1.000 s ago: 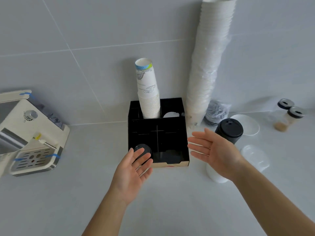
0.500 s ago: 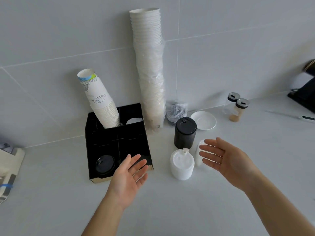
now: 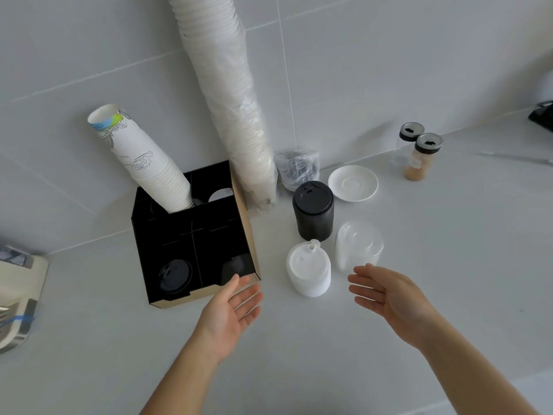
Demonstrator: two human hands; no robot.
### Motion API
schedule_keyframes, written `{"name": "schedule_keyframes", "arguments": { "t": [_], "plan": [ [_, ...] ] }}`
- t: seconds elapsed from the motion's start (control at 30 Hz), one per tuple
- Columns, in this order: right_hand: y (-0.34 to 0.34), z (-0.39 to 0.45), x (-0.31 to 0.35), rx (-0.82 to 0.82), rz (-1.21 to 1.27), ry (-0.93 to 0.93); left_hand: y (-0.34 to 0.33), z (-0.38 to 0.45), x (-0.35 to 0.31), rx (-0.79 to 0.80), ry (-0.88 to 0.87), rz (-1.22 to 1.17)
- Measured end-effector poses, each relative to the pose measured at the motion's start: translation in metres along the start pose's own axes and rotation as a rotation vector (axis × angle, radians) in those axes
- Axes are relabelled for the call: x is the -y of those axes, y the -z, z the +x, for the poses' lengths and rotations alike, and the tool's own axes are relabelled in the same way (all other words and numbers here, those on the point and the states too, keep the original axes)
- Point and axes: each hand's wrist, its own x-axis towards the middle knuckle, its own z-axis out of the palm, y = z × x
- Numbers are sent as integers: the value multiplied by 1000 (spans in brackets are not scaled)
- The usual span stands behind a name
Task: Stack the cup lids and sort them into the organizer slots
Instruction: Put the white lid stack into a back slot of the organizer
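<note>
With both hands empty and spread, our left hand [image 3: 232, 307] and right hand [image 3: 386, 295] should cup the white lid stack [image 3: 309, 272] low and evenly, then lift it straight toward the organizer [image 3: 244, 232]

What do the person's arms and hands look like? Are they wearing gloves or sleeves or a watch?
No gloves, no sleeves, no watch. The left hand and the right hand are both bare, and so are both forearms all the way to the picture's bottom edge. There are no rings, bracelets or marks that I can see. The fingers look slim, with short, plain nails.
</note>
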Motion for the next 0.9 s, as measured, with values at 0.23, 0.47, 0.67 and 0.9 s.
{"name": "schedule_keyframes", "arguments": {
  "t": [0.23, 0.47, 0.67, 0.9],
  "plan": [
    [-15, 19, -18, 83, -131, -15, -11, 19, 6, 23, 21, 212],
    [-38, 32, -23, 120, -214, -25, -41, 45, 5, 81, 10, 398],
    [-51, 49, -34, 43, -298, -8, -67, 65, 14, 158, -25, 630],
    [-48, 56, -37, 19, -347, 28, -65, 75, 23, 143, -37, 597]
  ]
}}
